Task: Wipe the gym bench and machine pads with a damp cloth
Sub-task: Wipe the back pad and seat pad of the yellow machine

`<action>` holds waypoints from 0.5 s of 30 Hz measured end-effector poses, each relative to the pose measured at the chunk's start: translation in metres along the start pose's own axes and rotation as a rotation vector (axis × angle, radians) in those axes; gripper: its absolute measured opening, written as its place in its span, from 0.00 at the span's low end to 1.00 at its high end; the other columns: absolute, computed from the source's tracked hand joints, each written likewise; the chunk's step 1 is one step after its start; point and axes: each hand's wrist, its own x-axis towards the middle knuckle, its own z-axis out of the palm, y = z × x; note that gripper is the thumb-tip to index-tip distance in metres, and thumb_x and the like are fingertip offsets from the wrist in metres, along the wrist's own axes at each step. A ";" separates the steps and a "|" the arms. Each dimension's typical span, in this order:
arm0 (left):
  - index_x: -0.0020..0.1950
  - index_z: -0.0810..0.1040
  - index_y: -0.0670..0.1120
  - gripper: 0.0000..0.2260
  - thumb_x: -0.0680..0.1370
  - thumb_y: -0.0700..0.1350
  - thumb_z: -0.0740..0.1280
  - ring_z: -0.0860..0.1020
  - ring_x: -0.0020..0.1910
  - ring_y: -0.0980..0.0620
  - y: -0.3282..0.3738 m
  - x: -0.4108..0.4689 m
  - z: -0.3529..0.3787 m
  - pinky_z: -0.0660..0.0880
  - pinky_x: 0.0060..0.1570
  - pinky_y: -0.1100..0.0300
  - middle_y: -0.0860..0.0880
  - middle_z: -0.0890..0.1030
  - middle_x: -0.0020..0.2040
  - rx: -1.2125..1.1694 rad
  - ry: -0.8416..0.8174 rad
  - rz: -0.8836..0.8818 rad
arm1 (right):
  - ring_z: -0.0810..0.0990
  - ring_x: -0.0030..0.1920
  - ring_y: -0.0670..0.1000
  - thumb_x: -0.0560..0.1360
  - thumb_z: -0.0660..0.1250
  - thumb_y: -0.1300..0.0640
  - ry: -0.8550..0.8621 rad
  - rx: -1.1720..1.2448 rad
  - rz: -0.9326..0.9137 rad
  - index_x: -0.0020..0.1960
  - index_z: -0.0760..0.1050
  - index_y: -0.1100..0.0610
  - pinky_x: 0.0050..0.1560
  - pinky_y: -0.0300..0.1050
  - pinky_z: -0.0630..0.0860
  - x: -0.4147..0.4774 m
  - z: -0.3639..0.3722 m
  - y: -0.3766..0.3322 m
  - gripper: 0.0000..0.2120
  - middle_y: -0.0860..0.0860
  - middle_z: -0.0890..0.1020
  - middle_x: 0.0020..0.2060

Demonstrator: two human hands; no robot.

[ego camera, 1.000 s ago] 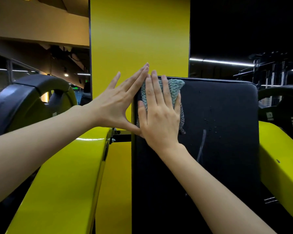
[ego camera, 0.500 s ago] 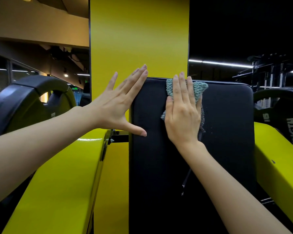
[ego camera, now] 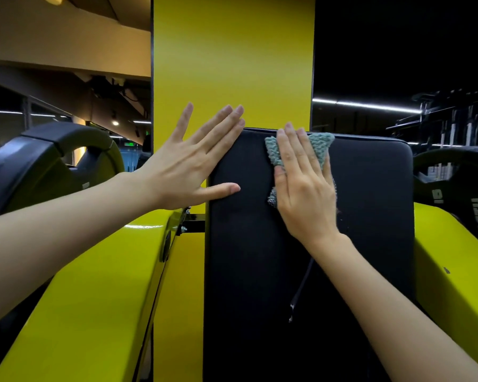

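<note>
An upright black machine pad (ego camera: pixel 273 257) is standing in front of a tall yellow column (ego camera: pixel 232 64), between yellow frame arms, its vinyl showing a thin wet streak running down below the right wrist. The left hand (ego camera: pixel 185 172) is resting flat and fully spread against the pad's upper left edge, thumb lying across the black surface and holding nothing. The right hand (ego camera: pixel 304 186) is pressing flat, fingers extended, on a small teal knitted cloth (ego camera: pixel 322 146) near the pad's top edge, the cloth's corners peeking out around the fingers.
</note>
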 end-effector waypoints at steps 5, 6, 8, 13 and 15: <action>0.82 0.47 0.44 0.33 0.82 0.62 0.44 0.44 0.81 0.50 0.011 0.012 0.001 0.36 0.76 0.41 0.47 0.46 0.82 0.019 0.007 0.088 | 0.53 0.79 0.48 0.82 0.49 0.52 0.044 0.009 0.180 0.79 0.57 0.55 0.76 0.60 0.56 -0.002 -0.010 0.036 0.26 0.50 0.59 0.78; 0.82 0.47 0.44 0.32 0.83 0.61 0.44 0.44 0.81 0.51 0.013 0.015 0.002 0.36 0.76 0.41 0.47 0.46 0.82 0.016 0.014 0.082 | 0.53 0.79 0.48 0.82 0.48 0.52 0.064 0.002 0.233 0.79 0.57 0.56 0.77 0.59 0.54 -0.002 -0.010 0.036 0.26 0.50 0.59 0.79; 0.82 0.47 0.44 0.32 0.83 0.61 0.46 0.44 0.81 0.51 0.015 0.017 0.006 0.37 0.76 0.41 0.48 0.46 0.82 0.009 0.040 0.061 | 0.52 0.79 0.49 0.82 0.47 0.51 0.101 -0.022 0.309 0.79 0.56 0.56 0.78 0.57 0.51 0.000 -0.005 0.026 0.27 0.51 0.58 0.79; 0.82 0.49 0.44 0.32 0.82 0.60 0.48 0.46 0.81 0.51 0.017 0.018 0.015 0.41 0.77 0.40 0.48 0.48 0.82 -0.013 0.098 0.045 | 0.55 0.79 0.52 0.82 0.48 0.51 0.130 -0.014 0.268 0.79 0.58 0.58 0.77 0.57 0.51 0.002 0.009 -0.011 0.26 0.53 0.60 0.78; 0.81 0.50 0.44 0.32 0.82 0.60 0.49 0.47 0.81 0.50 0.018 0.018 0.016 0.42 0.77 0.40 0.47 0.49 0.82 -0.022 0.110 0.043 | 0.57 0.78 0.52 0.82 0.49 0.52 0.107 0.001 0.152 0.78 0.60 0.59 0.77 0.59 0.54 0.000 0.013 -0.020 0.25 0.54 0.62 0.77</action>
